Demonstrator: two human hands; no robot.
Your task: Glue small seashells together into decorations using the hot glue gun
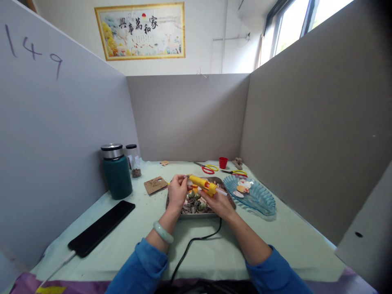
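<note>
Through the head camera I see the fingers of the right hand point(218, 203) wrapped around a yellow glue gun point(200, 183), a pale stick point(222, 191) jutting from its back end. The left hand point(177, 192) has its fingertips drawn close together at the nozzle; I cannot tell what, if anything, lies between them. I have the gun above a metal tray point(196, 216), heaped with small mixed pieces point(196, 205). A black cord point(191, 241) runs from beneath the right hand toward the near edge of the table. Just right of the tray, I see a blue dish point(265, 201) bearing a few flat pieces point(241, 189); to its left, a brown card point(155, 185). Beyond are scissors point(203, 165) and a red cup point(223, 163). Farther left I make out a green bottle point(116, 175), a jar point(133, 161) and a phone point(102, 228).
</note>
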